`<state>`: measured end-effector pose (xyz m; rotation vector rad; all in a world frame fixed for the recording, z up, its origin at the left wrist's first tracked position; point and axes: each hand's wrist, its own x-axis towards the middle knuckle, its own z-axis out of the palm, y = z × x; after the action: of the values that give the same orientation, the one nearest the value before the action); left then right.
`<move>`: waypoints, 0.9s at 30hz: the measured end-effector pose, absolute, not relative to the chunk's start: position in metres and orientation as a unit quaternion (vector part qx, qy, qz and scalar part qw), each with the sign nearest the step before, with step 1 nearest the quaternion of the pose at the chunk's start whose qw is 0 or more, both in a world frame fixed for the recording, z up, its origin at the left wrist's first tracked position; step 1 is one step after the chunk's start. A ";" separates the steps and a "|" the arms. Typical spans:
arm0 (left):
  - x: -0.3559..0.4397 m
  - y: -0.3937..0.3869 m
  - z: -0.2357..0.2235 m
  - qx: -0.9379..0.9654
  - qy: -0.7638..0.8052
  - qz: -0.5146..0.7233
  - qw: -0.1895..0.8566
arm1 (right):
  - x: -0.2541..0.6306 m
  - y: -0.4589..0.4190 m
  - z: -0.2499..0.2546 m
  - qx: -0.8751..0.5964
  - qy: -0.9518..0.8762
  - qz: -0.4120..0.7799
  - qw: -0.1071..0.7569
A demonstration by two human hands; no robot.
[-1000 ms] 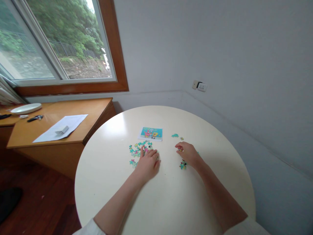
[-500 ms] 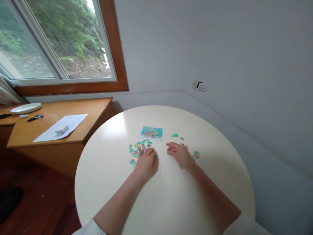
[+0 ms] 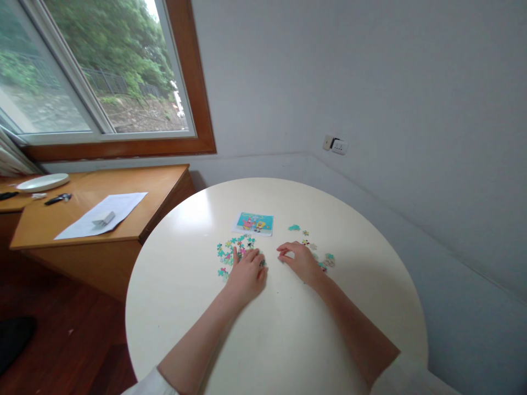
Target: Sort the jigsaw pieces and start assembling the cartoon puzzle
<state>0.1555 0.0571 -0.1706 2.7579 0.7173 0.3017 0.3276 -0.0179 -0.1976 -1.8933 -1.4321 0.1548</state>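
Observation:
My left hand (image 3: 248, 272) lies palm down with its fingers spread over the right side of a loose heap of jigsaw pieces (image 3: 228, 256), covering part of it. Just right of the heap, my right hand (image 3: 300, 260) hovers low, thumb and forefinger a little apart; no piece shows between them. Beyond that hand sit a teal joined clump (image 3: 294, 227), a single yellowish piece (image 3: 306, 233) and a dark-and-yellow piece (image 3: 305, 242). More pieces (image 3: 330, 257) lie right of the wrist, some partly hidden by it. A picture card (image 3: 255, 224) with cartoon figures rests behind the heap.
A round cream table (image 3: 263, 340) carries everything. On the left stands a wooden desk (image 3: 160, 186) with a paper sheet (image 3: 123, 206), a small white box (image 3: 104, 219) and a white plate (image 3: 43, 182). Walls rise close behind and to the right.
My right hand has moved left, leaving the dark-and-yellow piece on the table and uncovering pieces at right. Its thumb and forefinger have parted slightly. My left hand has barely shifted.

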 end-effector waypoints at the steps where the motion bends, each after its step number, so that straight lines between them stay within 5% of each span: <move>1: 0.155 0.057 -0.171 0.953 0.249 0.104 0.138 | 0.328 -0.018 -0.198 -0.740 -0.563 0.049 0.366; 6: 0.156 0.057 -0.171 0.950 0.253 0.111 0.144 | 0.336 -0.021 -0.195 -0.790 -0.528 -0.033 0.310; 14: 0.156 0.056 -0.168 0.949 0.251 0.103 0.161 | 0.345 -0.031 -0.200 -0.890 -0.441 -0.069 0.088; 27: 0.156 0.057 -0.169 0.950 0.250 0.102 0.159 | 0.348 -0.036 -0.183 -0.895 -0.422 -0.061 0.133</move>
<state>0.1557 0.0567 -0.1687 2.7141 0.7158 0.2919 0.3483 -0.0355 -0.1834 -2.5949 -1.2235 -0.1777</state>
